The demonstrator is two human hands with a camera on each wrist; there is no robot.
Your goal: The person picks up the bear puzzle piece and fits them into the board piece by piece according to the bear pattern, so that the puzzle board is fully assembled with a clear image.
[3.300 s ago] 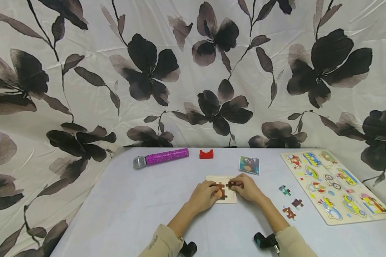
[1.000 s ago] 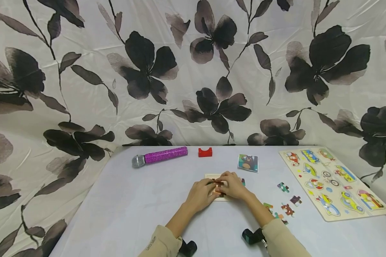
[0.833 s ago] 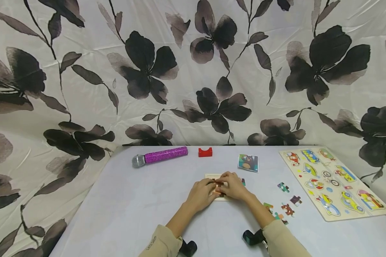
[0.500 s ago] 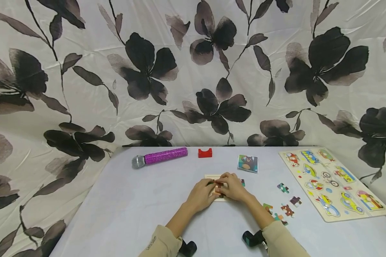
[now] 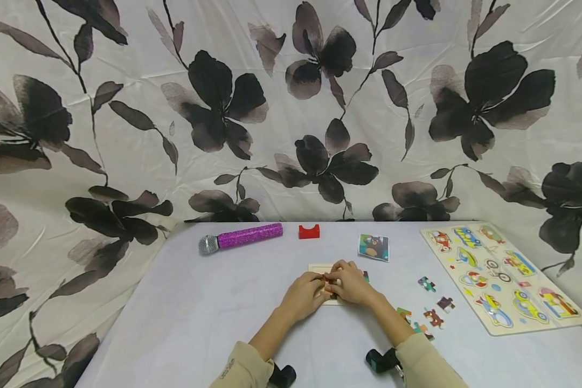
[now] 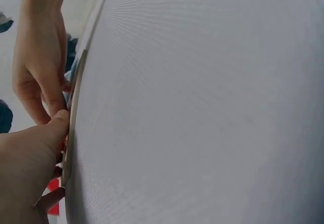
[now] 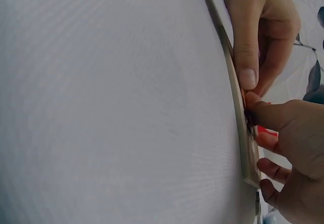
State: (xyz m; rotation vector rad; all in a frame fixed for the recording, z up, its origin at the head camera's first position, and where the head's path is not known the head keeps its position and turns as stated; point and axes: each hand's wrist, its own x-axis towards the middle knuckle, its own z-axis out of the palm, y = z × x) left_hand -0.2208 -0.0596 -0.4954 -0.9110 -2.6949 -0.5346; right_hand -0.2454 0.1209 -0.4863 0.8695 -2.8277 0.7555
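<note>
A small pale wooden puzzle tray (image 5: pixel 314 267) lies on the table, largely covered by both hands. Brown and orange jigsaw pieces (image 5: pixel 327 287) show in the gap between the fingers. My left hand (image 5: pixel 302 296) comes in from the left and pinches a jigsaw piece at the tray. From the right, my right hand (image 5: pixel 353 284) bends over the tray, thumb and fingers gripping a piece. Fingertips of both hands meet in the right wrist view, just above the tray's edge (image 7: pixel 234 82). A teal bit of puzzle (image 5: pixel 366 275) peeks out behind the right hand.
Several loose jigsaw pieces (image 5: pixel 434 318) lie right of the right forearm. Beyond them is a large picture board (image 5: pixel 501 291) with vehicles. Toward the back are a purple glitter microphone (image 5: pixel 249 235), a red block (image 5: pixel 309 231) and a bear picture card (image 5: pixel 374 248).
Compared with 3.3 seconds ago, the right hand has shifted left, up against the left hand. More loose pieces now show beside the right forearm. Within the last second only the fingers shift slightly.
</note>
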